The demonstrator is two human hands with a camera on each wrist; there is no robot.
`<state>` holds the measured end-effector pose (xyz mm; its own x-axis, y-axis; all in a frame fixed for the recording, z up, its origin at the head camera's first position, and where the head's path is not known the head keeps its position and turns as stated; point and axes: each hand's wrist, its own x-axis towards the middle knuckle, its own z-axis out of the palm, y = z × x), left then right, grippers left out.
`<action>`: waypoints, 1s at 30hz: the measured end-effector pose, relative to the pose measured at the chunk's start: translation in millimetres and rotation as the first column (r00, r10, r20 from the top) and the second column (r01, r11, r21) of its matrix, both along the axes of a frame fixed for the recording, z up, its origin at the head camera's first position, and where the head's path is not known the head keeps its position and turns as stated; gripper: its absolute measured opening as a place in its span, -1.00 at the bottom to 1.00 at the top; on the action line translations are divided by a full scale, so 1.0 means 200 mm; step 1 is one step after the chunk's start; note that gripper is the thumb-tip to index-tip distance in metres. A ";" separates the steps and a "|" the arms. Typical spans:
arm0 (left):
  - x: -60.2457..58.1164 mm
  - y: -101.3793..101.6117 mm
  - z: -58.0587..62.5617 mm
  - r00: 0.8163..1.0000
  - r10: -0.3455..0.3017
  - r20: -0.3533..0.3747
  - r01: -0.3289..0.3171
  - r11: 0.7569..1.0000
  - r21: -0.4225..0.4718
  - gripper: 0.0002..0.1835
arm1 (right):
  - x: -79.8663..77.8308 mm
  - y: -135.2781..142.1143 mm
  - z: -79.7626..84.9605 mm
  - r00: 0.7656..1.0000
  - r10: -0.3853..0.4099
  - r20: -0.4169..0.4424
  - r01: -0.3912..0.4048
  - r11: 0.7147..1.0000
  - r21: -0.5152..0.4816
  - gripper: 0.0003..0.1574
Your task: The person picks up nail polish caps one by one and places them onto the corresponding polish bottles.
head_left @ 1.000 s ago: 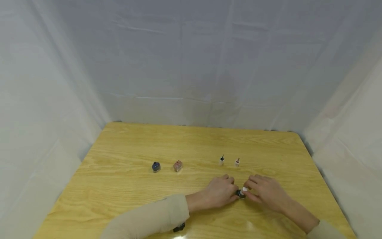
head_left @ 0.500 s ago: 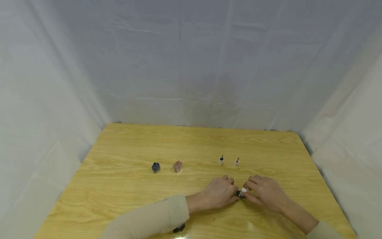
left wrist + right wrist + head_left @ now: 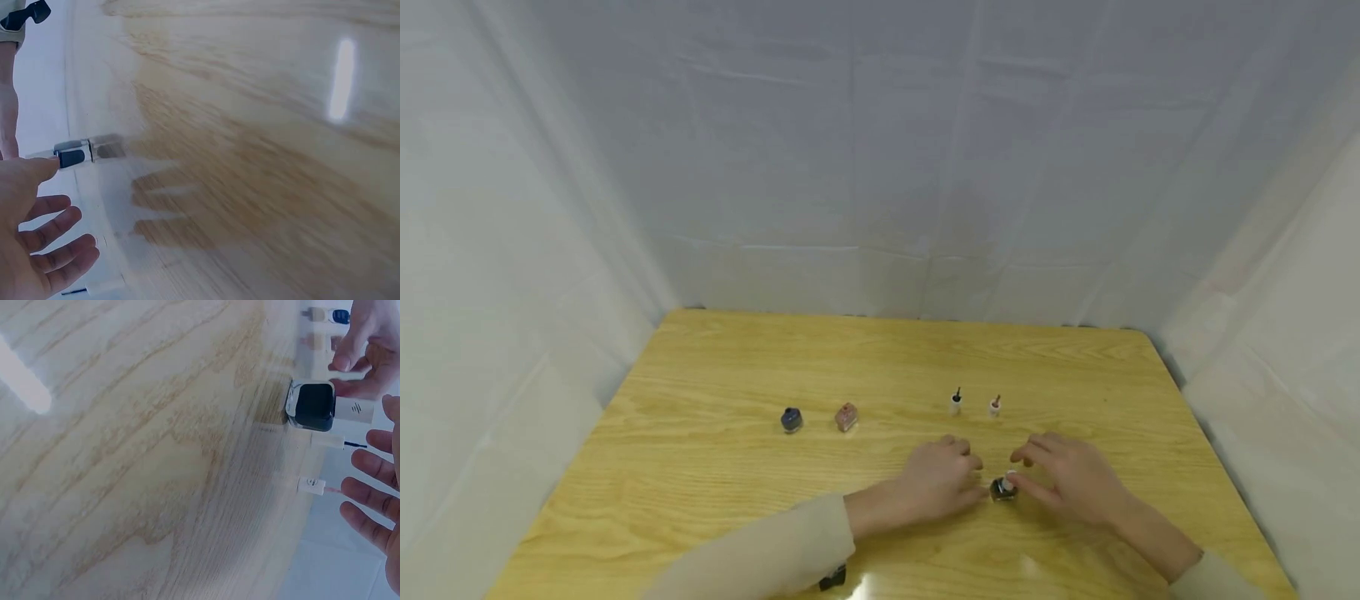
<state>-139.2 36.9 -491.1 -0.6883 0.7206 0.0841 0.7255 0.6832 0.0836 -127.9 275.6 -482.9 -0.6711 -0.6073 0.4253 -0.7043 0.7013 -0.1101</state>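
A nail polish bottle (image 3: 1003, 491) with dark polish stands upright on the table, its white cap (image 3: 354, 410) seated on the neck. Just left of this bottle is my left hand (image 3: 938, 477), whose loosely spread fingers hold nothing; in the left wrist view a small gap or light contact at the thumb cannot be told apart. My right hand (image 3: 1075, 479) hovers on the bottle's right with fingers extended around the cap. In the right wrist view those fingers (image 3: 373, 464) are relaxed and do not grip it.
Farther back on the left stand two uncapped polish bottles, one dark blue (image 3: 792, 420) and one pink (image 3: 846, 417). Two white caps stand with brushes upward, one dark-brushed (image 3: 956, 404), one pink-brushed (image 3: 995, 408). White sheeting (image 3: 887, 167) encloses the wooden table (image 3: 715, 483).
My left hand has let go of the dark bottle and moved a little left. The right fingers have loosened from the white cap. The bottle stays in place.
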 end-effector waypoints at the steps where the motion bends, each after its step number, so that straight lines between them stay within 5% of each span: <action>1: 0.00 -0.02 0.00 1.000 0.015 0.006 -0.015 1.000 0.010 -0.59 | -0.01 0.00 0.00 1.000 -0.007 -0.004 0.007 1.000 -0.003 -0.74; 13: 0.02 -0.27 0.00 0.996 0.086 -0.030 -0.082 0.990 0.112 -0.61 | -0.09 0.02 0.01 0.997 -0.016 -0.069 0.011 0.997 -0.073 -0.70; 30: 0.03 -0.59 -0.01 0.965 0.258 -0.039 -0.249 0.956 0.157 -0.59 | -0.20 0.01 -0.05 0.997 -0.076 -0.007 0.075 0.996 -0.048 -0.69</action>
<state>-133.4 -80.3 -492.2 -0.8374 0.4991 0.2229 0.5367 0.8281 0.1620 -168.2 278.4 -492.1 -0.7103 -0.5340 0.4585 -0.6506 0.7467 -0.1382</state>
